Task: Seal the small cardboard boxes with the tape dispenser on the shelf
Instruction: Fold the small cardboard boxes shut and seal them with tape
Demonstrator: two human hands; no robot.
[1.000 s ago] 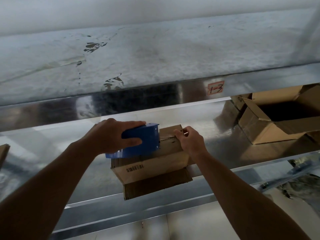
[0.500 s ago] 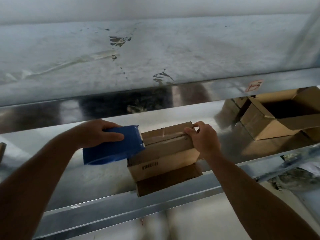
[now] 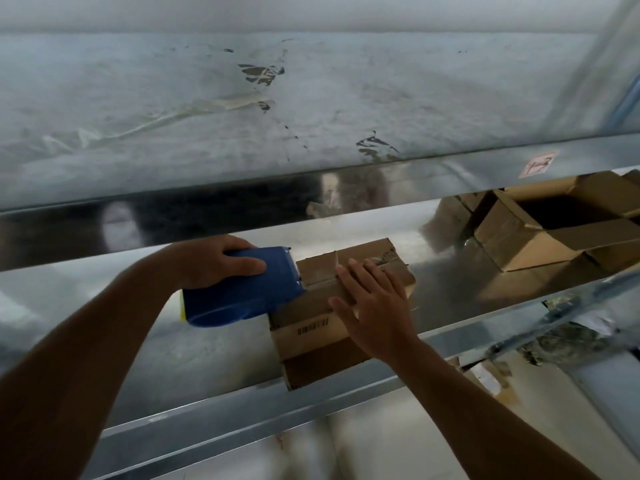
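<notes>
A small closed cardboard box point(image 3: 311, 327) with a barcode on its front sits on the metal shelf point(image 3: 180, 358), near the front edge. My left hand point(image 3: 214, 258) grips a blue tape dispenser point(image 3: 242, 292) whose front end touches the box's left top edge. My right hand point(image 3: 374, 303) lies flat with straight fingers on the box's top right, pressing it down. A strip of tape runs across the box top.
An open cardboard box point(image 3: 561, 230) with raised flaps stands at the right of the same shelf, with more cardboard behind it. The shelf above point(image 3: 311, 116) overhangs closely. A label point(image 3: 536, 164) is stuck on its front beam.
The dispenser was drawn left off the box top, then came back against its left edge. My right hand let go of the box's right end and now lies flat on top.
</notes>
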